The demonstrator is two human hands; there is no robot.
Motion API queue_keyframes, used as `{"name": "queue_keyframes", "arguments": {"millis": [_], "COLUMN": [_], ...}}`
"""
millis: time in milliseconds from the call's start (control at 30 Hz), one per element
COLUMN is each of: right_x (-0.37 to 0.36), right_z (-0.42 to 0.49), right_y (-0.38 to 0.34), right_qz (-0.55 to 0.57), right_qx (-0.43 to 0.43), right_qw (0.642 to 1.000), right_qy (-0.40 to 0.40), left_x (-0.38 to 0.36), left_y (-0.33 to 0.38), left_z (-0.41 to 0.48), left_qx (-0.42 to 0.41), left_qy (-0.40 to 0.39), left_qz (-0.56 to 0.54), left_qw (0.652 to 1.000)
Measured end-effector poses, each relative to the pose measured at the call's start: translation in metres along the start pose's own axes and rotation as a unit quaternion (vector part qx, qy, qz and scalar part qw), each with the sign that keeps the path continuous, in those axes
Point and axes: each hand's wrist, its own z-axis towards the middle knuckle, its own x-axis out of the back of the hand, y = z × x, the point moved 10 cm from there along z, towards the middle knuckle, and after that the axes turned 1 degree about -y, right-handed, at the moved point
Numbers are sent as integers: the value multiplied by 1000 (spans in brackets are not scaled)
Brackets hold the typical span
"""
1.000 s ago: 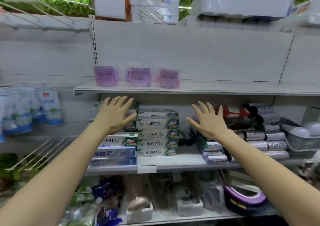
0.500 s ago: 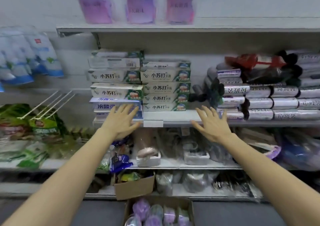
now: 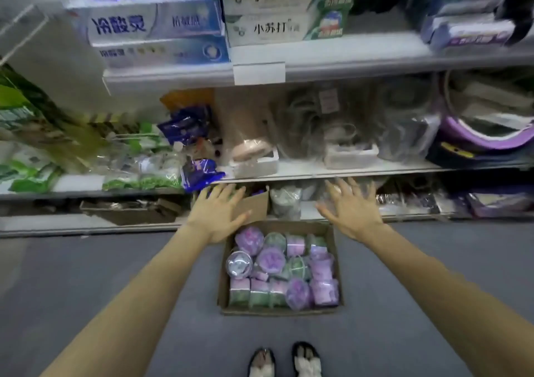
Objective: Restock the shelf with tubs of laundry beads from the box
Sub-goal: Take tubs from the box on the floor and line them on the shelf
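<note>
A cardboard box (image 3: 337, 264) stands open on the grey floor in front of the shelving. It is packed with several purple and green tubs of laundry beads (image 3: 271, 258). My left hand (image 3: 216, 212) hovers above the box's far left corner, fingers spread and holding nothing. My right hand (image 3: 351, 206) is stretched out above the box's far right corner, also spread and holding nothing. The upper shelf with the tubs placed earlier is out of view.
Toothpaste cartons (image 3: 156, 26) fill the shelf at the top. Bagged goods (image 3: 138, 171) and white trays (image 3: 254, 162) crowd the middle shelf. A smaller cardboard box (image 3: 254, 203) sits on the bottom shelf behind my left hand. My feet (image 3: 286, 360) are near the box.
My view has swung down from the upper shelf with three purple tubs to the floor. Both spread hands have dropped from shelf height to just above the box.
</note>
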Motion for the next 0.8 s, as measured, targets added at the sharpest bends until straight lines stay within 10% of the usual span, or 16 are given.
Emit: {"name": "queue_keyframes", "arguments": {"millis": [800], "right_x": [-390], "right_z": [-11], "right_y": [-4], "right_qz": [20], "right_qx": [-43], "right_qw": [966], "right_qy": [-254], "left_x": [-363], "left_y": [114], "left_z": [9], "left_qx": [-47], "left_qy": [-200], "left_qz": [-123], "left_qw": [971]}}
